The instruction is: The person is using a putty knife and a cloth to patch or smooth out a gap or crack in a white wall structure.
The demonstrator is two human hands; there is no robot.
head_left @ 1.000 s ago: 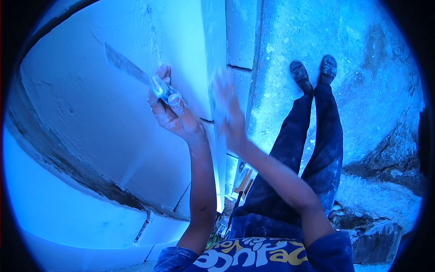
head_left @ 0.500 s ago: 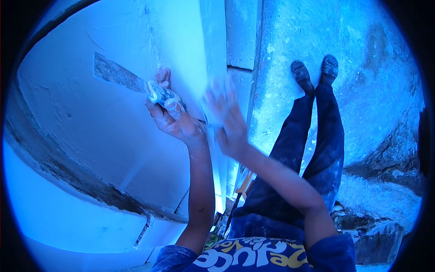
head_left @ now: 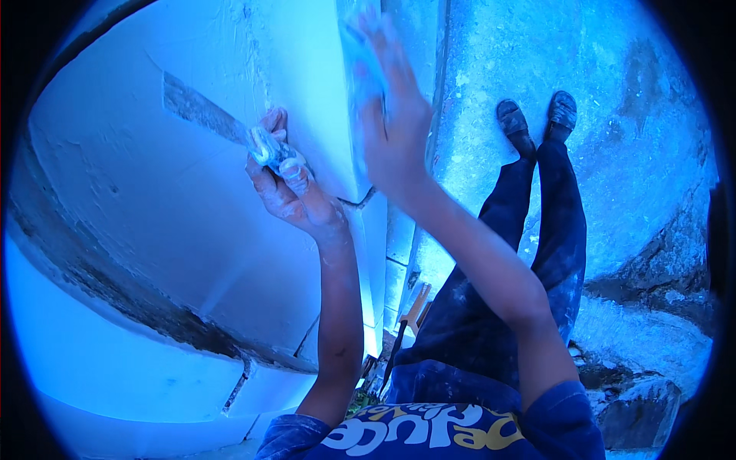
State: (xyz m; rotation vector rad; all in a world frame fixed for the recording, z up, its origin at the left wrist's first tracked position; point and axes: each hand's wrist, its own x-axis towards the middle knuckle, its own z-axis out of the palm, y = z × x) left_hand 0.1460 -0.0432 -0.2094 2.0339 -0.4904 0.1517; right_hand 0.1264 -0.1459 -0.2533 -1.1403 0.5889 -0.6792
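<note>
My left hand is closed round the white-smeared handle of a putty knife. Its long flat blade points up and left, over the smooth plastered wall. Further right and higher, my right hand is up by the wall's corner edge. A thin, flat, pale-blue piece sits between its thumb and fingers; motion smears the fingertips, and I cannot make out what kind of piece it is. Whitish residue coats the fingers of my left hand.
A rough concrete floor runs along the right, where my shoes stand. Broken stone lies at the lower right. Close to my waist is a small orange-tan object. A dark, rough band borders the plastered surface.
My right hand has moved up along the wall's corner edge, away from me, with the flat piece in it. The left hand and putty knife have stayed almost in place.
</note>
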